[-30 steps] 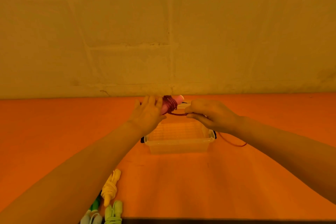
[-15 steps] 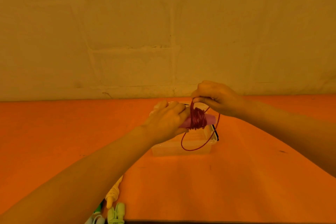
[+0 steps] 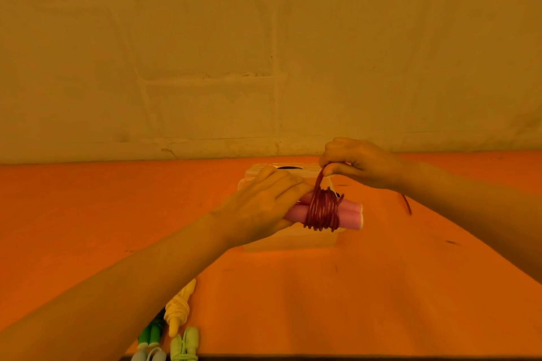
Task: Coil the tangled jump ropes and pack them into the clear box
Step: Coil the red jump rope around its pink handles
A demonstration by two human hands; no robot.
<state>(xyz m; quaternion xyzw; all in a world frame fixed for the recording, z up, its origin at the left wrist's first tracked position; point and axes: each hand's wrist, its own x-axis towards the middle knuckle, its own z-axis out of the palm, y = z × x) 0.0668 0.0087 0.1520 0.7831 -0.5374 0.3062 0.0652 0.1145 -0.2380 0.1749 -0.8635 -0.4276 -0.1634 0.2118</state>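
Over the clear box near the tabletop's far edge, the left hand grips the pink handles while the right hand pinches the nearly wound red rope; nothing looks packed, and other ropes wait at the near edge.

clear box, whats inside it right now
Little shows: the clear box is mostly covered by the left hand and the pink handles wound with red rope. Its contents cannot be made out.
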